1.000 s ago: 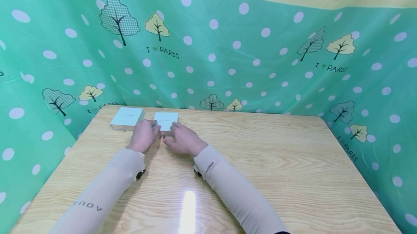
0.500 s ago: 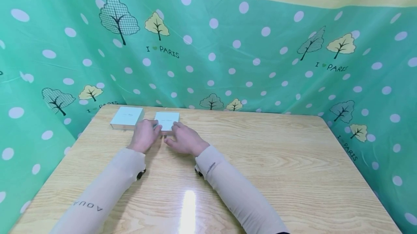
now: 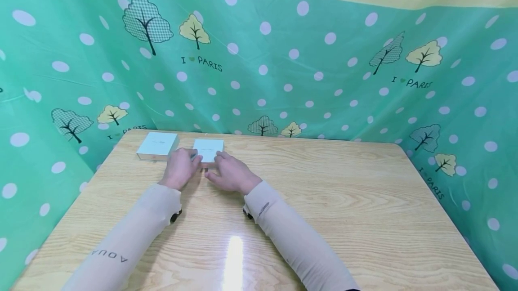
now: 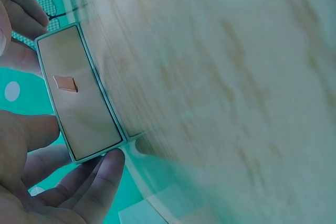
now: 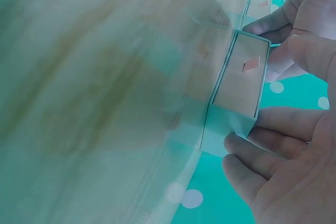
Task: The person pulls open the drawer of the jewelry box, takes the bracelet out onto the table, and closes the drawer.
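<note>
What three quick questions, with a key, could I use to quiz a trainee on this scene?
1. Multiple choice: what do the left hand and right hand both touch?
a) the left-hand box
b) the right-hand box
c) the curtain
2. True or false: the touched box's tab-bearing side faces away from the person.
3. Fill the gap: the curtain's lettering says I, a heart, then ____.

Key: 1 b; 2 false, the tab faces the person; 3 PARIS.

Head view came through bright to me: white glare streak [image 3: 232, 264] on the table [image 3: 344, 192], soft shadow beside the left sleeve [image 3: 133, 228], held box's [image 3: 209, 147] lettering unreadable. Both wrist views looked dimmer, hazy, tabletop blurred.
</note>
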A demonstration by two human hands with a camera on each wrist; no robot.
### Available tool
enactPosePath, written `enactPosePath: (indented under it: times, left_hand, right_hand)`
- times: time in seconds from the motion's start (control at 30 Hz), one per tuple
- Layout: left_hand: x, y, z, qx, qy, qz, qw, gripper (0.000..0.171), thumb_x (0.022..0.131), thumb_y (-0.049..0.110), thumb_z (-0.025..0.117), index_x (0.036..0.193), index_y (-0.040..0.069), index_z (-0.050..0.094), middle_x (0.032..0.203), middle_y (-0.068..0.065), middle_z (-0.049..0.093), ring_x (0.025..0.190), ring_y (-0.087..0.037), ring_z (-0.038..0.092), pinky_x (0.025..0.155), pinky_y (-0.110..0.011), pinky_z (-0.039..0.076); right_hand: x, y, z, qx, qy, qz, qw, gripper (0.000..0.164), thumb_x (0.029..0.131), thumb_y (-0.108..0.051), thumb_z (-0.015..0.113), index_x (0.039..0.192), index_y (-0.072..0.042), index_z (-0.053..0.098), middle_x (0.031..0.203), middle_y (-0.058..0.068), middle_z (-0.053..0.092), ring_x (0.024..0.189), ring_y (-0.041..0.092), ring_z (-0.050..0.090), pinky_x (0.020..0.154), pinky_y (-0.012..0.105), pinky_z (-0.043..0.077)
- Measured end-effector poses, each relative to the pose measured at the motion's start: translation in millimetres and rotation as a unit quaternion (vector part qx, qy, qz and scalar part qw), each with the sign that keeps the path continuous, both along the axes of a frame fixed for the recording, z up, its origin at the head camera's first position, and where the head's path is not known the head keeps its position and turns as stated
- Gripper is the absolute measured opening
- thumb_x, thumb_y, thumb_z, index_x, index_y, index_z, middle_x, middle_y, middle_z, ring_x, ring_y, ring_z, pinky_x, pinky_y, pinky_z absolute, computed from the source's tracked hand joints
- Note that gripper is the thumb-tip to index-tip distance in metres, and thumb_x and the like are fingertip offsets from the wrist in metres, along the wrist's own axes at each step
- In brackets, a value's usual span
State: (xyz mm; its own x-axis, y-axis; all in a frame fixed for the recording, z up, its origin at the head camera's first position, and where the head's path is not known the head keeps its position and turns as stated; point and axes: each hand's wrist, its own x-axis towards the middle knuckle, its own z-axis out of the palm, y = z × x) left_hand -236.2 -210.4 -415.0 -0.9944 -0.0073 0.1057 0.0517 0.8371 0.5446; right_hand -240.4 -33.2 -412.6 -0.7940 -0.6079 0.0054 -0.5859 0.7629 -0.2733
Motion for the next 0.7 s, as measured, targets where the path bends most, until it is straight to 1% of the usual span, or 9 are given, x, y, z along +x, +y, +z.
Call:
enactPosePath:
  times: [0.1,0.17,0.23,0.3,0.4,0.5,0.7]
  left_hand:
    - [0.3,0.3,0.7,0.002,-0.003,-0.001,1.0000,0.041,0.098,0.022,0.055,0.125,-0.008,0.057,0.126,-0.027,0.056,0.097,-0.033,0.060,0.074,-0.041,0.050]
    - [0.3,0.4,0.6,0.004,-0.006,-0.002,1.0000,0.041,0.098,0.022,0.054,0.126,-0.008,0.056,0.126,-0.027,0.055,0.099,-0.034,0.059,0.077,-0.043,0.050]
    - [0.3,0.6,0.7,0.001,-0.006,-0.003,1.0000,0.041,0.098,0.022,0.054,0.126,-0.008,0.057,0.126,-0.027,0.056,0.107,-0.036,0.058,0.085,-0.046,0.049]
    - [0.1,0.7,0.3,0.002,-0.010,-0.003,0.9999,0.041,0.098,0.022,0.054,0.126,-0.008,0.056,0.126,-0.027,0.056,0.114,-0.039,0.055,0.091,-0.050,0.047]
    - [-0.1,0.9,0.0,0.004,-0.014,-0.003,0.9999,0.042,0.098,0.022,0.054,0.126,-0.008,0.056,0.126,-0.028,0.056,0.121,-0.043,0.048,0.096,-0.053,0.043]
    - [-0.2,1.0,-0.6,0.006,-0.017,-0.004,0.9998,0.042,0.098,0.023,0.054,0.126,-0.009,0.056,0.126,-0.028,0.056,0.122,-0.043,0.047,0.097,-0.054,0.041]
    - [-0.5,1.8,-0.7,0.007,-0.010,-0.007,0.9999,0.042,0.098,0.023,0.054,0.125,-0.009,0.056,0.126,-0.027,0.056,0.121,-0.044,0.048,0.099,-0.054,0.040]
  right_hand:
    - [0.4,0.5,0.1,-0.001,-0.003,-0.002,1.000,0.059,0.096,-0.047,0.049,0.135,-0.003,0.052,0.148,0.014,0.038,0.135,0.027,0.038,0.108,0.034,0.034]
    - [0.7,1.1,0.2,-0.001,-0.003,-0.003,1.000,0.060,0.096,-0.048,0.049,0.136,-0.003,0.051,0.148,0.014,0.038,0.135,0.027,0.037,0.109,0.034,0.033]
    - [1.0,1.6,0.4,-0.003,-0.004,-0.005,1.000,0.061,0.096,-0.048,0.049,0.136,-0.002,0.051,0.148,0.014,0.038,0.135,0.027,0.037,0.109,0.034,0.033]
    - [1.5,2.2,0.7,-0.004,-0.005,-0.006,1.000,0.062,0.096,-0.048,0.048,0.136,-0.002,0.051,0.148,0.014,0.038,0.135,0.027,0.038,0.109,0.035,0.033]
    - [2.1,3.0,1.2,-0.007,-0.008,-0.006,1.000,0.062,0.096,-0.048,0.049,0.136,-0.001,0.050,0.148,0.015,0.037,0.135,0.028,0.038,0.108,0.035,0.033]
    - [2.8,3.9,1.4,-0.007,-0.010,-0.006,1.000,0.061,0.096,-0.048,0.049,0.136,-0.002,0.051,0.148,0.015,0.037,0.135,0.028,0.038,0.108,0.035,0.034]
    - [3.3,6.0,1.5,-0.010,-0.013,-0.009,1.000,0.062,0.096,-0.049,0.049,0.136,-0.001,0.049,0.149,0.014,0.036,0.134,0.027,0.039,0.108,0.035,0.034]
